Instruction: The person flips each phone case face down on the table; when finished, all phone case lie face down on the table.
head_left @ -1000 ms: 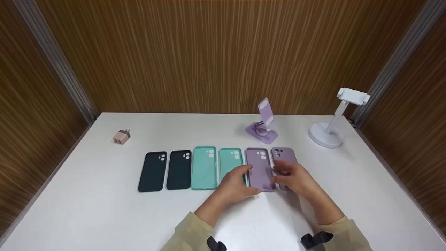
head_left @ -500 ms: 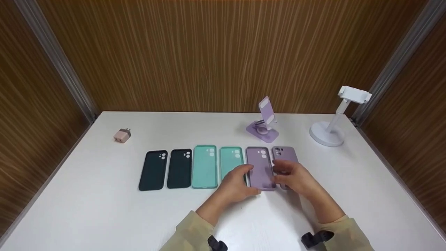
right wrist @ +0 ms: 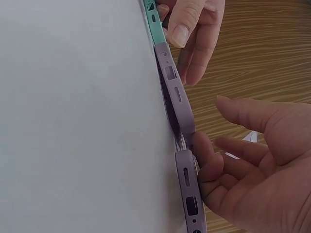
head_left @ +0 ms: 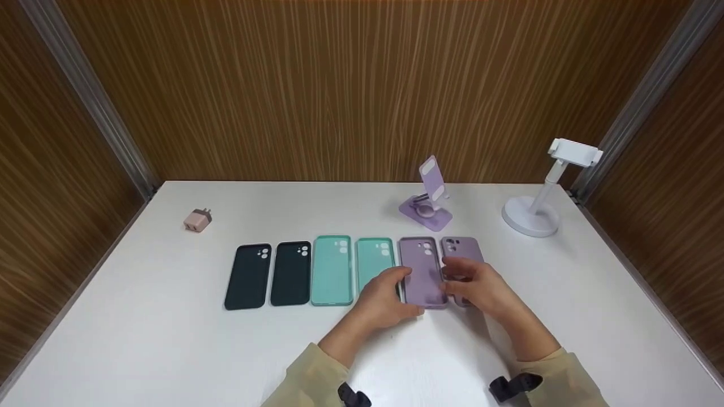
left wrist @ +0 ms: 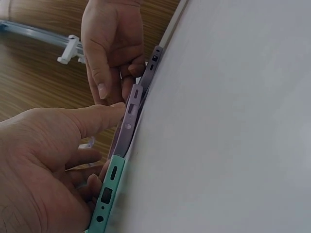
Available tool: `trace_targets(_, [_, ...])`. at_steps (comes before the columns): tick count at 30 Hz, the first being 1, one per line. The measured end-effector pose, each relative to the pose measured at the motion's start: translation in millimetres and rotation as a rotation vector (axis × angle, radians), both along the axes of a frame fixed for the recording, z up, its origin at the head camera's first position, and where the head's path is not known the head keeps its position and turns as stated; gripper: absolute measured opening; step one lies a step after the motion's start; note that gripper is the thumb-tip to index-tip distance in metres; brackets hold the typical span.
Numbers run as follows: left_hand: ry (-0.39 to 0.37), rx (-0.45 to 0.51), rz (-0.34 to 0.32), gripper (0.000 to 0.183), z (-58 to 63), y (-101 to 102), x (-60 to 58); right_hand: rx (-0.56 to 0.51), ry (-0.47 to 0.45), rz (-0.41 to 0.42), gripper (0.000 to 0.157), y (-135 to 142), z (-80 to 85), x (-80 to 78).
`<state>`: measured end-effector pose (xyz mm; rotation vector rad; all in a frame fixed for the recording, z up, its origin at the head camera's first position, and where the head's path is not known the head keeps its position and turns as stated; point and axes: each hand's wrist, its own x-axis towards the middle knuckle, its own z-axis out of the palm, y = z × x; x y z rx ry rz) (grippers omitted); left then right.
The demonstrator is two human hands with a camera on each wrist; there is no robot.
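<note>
A purple phone case (head_left: pixel 423 268) lies on the white table between my two hands, its hollow side up. My left hand (head_left: pixel 380 302) has its thumb by the near edge of this case and its index finger at the left rim. It partly covers a mint phone case (head_left: pixel 373 257). Loosely bent fingers of my right hand (head_left: pixel 481 287) touch the right side of the middle purple case, while the thumb stands apart in the right wrist view. That hand overlaps a second purple phone case (right wrist: pixel 190 189) with its back up. A dark gap shows under the middle case's near edge.
To the left in the same row lie a larger mint case (head_left: pixel 332 271) and two dark cases (head_left: pixel 291 274). Behind stand a purple folding phone stand (head_left: pixel 430 203) and a white phone stand (head_left: pixel 531 217). A pink charger plug (head_left: pixel 197 221) lies at far left. Wooden panels surround the table.
</note>
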<state>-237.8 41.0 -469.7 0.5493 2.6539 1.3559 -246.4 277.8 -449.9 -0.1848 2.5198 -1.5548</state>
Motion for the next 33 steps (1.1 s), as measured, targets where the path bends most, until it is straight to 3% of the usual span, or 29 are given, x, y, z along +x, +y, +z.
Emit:
trace_targets(16, [-0.021, 0.014, 0.009, 0.079, -0.6, 0.5, 1.1, 0.005, 0.012, -0.032, 0.063, 0.8, 3.1, -0.1])
trace_targets(24, [-0.004, 0.031, 0.015, 0.077, -2.1, 0.5, -0.1, -0.136, -0.035, -0.066, 0.062, 1.0, 4.2, -1.3])
trace_targets(33, [-0.001, 0.052, 0.016, 0.077, -2.4, -1.0, -0.4, -0.179, -0.013, -0.121, 0.061, -4.3, -0.6, -3.8])
